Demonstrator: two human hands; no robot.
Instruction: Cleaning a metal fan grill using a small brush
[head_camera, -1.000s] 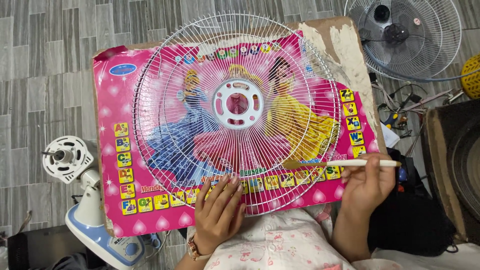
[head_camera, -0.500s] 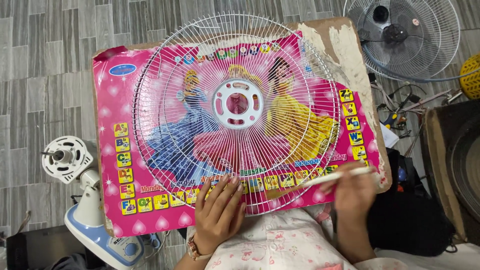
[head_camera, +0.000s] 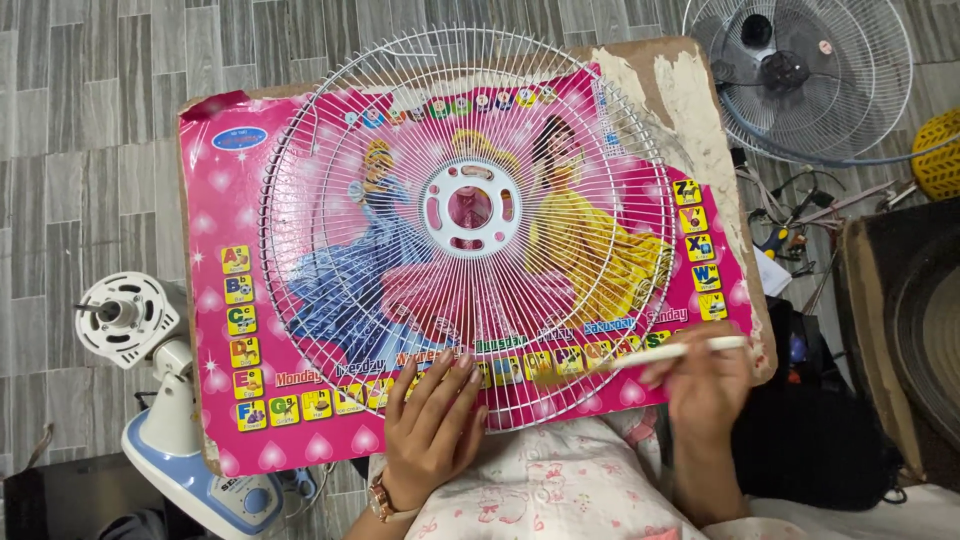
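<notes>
Since the earlier frame, the right hand (head_camera: 706, 385) has been raised slightly and its blur is gone; the thin white brush (head_camera: 668, 352) is now held nearly level, handle end out past the thumb, other end pointed left over the lower rim of the fan guard (head_camera: 470, 225). Right hand closed around the brush shaft. Left hand (head_camera: 432, 425) unchanged: laid flat, fingers spread open, fingertips pressed on the guard's lower edge, nothing gripped. A watch (head_camera: 380, 498) is worn on that wrist.

Guard position unchanged: white wire grille lying flat, directly ahead of both hands, centred on a pink picture board (head_camera: 215, 310) that serves as the counter top. White hub ring at grille centre, well ahead of the fingers.

Left of the left hand: a white fan motor on a blue-and-white stand (head_camera: 165, 420), on the grey tiled floor (head_camera: 80, 140). Ahead of and beyond the right hand: a second assembled fan cage (head_camera: 800, 75) and a tangle of wires (head_camera: 800, 215). Yellow basket (head_camera: 940, 160) seen at the far right edge.
</notes>
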